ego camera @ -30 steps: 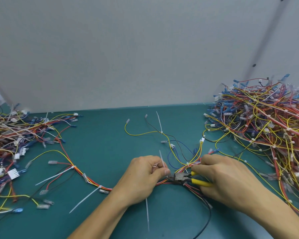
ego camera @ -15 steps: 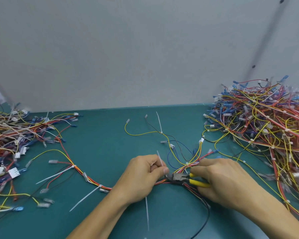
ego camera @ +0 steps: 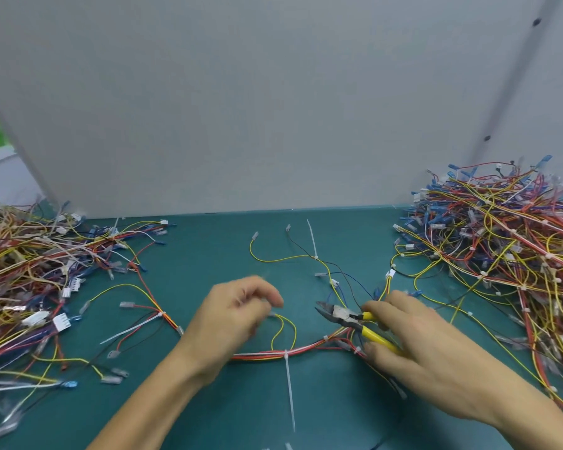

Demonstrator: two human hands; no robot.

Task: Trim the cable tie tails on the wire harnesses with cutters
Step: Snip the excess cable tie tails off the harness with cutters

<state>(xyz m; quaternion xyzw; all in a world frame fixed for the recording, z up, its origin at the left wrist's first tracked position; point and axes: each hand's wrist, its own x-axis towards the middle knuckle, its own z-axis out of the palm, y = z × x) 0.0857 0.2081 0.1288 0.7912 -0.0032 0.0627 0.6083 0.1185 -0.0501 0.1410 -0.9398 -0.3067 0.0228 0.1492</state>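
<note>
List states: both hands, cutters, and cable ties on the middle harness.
left hand: blurred, fingers curled, hold unclear
right hand: grips the cutters' yellow handles
cutters: tips clear of any tie
harness: lying on the table
near cable tie: long tail, untrimmed
far cable tie: tail untrimmed
left cable tie: tail untrimmed

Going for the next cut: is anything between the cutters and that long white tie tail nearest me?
Only wires. The cutters in the right hand are beyond the red wire bundle; the tie tail runs from its near side. A yellow wire loop stands beside that path.
</note>
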